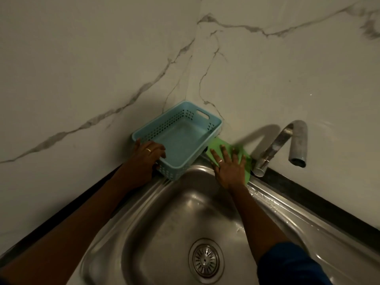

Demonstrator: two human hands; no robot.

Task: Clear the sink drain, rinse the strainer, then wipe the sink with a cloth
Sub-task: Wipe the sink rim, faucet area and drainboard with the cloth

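At the far left, the left hand (pixel 146 159) grips the near short end of a pale blue perforated basket (pixel 181 138), fingers curled over the rim and closed on it, a ring showing on one finger. The basket sits in the corner where the two marble-patterned wall panels (pixel 102 58) meet, tilted so its near end is raised at the back ledge of the sink; nothing lies inside it, though the dim light makes its floor hard to read for small bits. Just right of the basket, a green cloth (pixel 244 161) is spread flat on the sink's back rim, one corner tucked under the basket's edge. The right hand (pixel 229 168) presses down on the cloth with fingers spread apart and flat, also wearing a ring, a dark blue sleeve (pixel 292 266) at the forearm. Below both hands, the steel sink (pixel 164 212) basin holds only its round slotted strainer (pixel 205 261), seated in the drain near the bottom centre. Farther right, the metal tap (pixel 287 140) rises from the rim beside the cloth, its spout bent downward.
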